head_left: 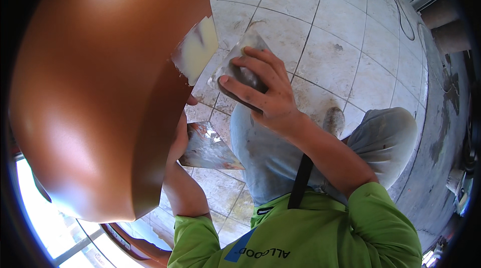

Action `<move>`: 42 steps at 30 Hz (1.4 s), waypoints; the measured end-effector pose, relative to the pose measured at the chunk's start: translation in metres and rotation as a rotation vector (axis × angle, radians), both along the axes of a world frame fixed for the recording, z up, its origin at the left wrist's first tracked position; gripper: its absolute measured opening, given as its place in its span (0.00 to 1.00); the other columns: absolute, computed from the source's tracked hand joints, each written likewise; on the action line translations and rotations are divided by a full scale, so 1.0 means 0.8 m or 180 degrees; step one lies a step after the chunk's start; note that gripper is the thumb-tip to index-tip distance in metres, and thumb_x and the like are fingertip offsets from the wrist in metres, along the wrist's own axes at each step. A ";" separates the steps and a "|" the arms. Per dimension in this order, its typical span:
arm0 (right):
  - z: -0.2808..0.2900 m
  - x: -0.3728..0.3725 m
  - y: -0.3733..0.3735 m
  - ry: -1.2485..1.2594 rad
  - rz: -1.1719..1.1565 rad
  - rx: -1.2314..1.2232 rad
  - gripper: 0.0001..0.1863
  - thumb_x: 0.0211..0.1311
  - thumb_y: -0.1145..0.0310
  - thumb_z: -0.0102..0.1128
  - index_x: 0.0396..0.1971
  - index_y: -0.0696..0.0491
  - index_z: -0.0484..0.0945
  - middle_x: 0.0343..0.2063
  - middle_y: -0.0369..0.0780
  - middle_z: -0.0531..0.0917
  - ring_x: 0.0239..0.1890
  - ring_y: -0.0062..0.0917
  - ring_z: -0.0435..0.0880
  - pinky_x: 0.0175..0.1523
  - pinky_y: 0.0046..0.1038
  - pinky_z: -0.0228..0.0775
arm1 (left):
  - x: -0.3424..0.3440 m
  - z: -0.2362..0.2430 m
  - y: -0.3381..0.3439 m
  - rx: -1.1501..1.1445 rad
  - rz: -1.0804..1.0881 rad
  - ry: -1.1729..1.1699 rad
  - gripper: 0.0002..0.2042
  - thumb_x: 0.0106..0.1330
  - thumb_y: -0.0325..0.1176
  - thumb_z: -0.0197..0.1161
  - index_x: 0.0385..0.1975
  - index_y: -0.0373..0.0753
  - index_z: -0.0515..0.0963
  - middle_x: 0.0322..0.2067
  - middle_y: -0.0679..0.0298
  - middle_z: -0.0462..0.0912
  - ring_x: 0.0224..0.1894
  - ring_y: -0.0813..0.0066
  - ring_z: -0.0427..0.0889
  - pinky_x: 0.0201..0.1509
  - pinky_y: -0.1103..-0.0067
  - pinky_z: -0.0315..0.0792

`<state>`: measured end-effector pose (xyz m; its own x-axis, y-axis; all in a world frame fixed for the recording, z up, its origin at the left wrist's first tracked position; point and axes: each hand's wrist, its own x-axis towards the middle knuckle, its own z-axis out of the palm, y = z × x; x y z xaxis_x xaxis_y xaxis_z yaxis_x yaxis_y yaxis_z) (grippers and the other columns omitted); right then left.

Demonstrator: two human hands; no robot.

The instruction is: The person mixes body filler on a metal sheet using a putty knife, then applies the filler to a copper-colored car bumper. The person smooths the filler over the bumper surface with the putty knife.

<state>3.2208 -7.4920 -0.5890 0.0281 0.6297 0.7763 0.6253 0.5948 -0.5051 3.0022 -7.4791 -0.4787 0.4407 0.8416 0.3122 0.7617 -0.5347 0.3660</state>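
Observation:
My right hand (273,87) grips a flat grey putty spreader (255,43), with the fingers spread along its face. The spreader is apart from the orange-brown curved body panel (95,77), to the right of its edge. Pale yellow filler (196,52) is smeared in a patch along that edge, with a darker streak near its top. Lower down, my left hand (179,140) is partly hidden behind the panel. It holds a smeared metal mixing plate (213,145) beside my knee; most of its fingers are out of sight.
My bent legs in grey trousers (265,153) are over the stained tile floor (333,57). A hose (403,17) runs along the floor at the upper right. Dark clutter lines the far right. Another orange-brown bodywork part (135,245) shows at the lower left.

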 end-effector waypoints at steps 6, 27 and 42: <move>0.058 0.010 0.032 0.0056 -0.0048 0.0431 0.33 0.44 0.78 0.73 0.53 0.33 0.86 0.56 0.37 0.81 0.61 0.41 0.79 0.65 0.49 0.71 | -0.001 -0.004 0.001 0.0239 0.0053 0.0435 0.11 0.66 0.22 0.59 0.45 0.38 0.82 0.37 0.64 0.86 0.43 0.69 0.81 0.52 0.73 0.73; -0.012 -0.028 0.022 0.0037 0.0089 0.0222 0.26 0.54 0.71 0.67 0.54 0.32 0.85 0.58 0.38 0.79 0.62 0.43 0.78 0.65 0.49 0.71 | -0.011 -0.006 0.002 -0.1026 -0.0034 -0.0427 0.17 0.65 0.16 0.50 0.52 0.31 0.76 0.35 0.59 0.81 0.36 0.76 0.79 0.42 0.81 0.73; 0.034 -0.012 0.069 0.0549 0.0013 0.0665 0.34 0.46 0.81 0.73 0.56 0.39 0.82 0.59 0.44 0.76 0.59 0.46 0.78 0.61 0.41 0.77 | -0.006 -0.011 0.000 -0.0602 -0.0558 -0.0732 0.18 0.60 0.10 0.52 0.49 0.29 0.77 0.31 0.61 0.81 0.29 0.81 0.77 0.30 0.85 0.68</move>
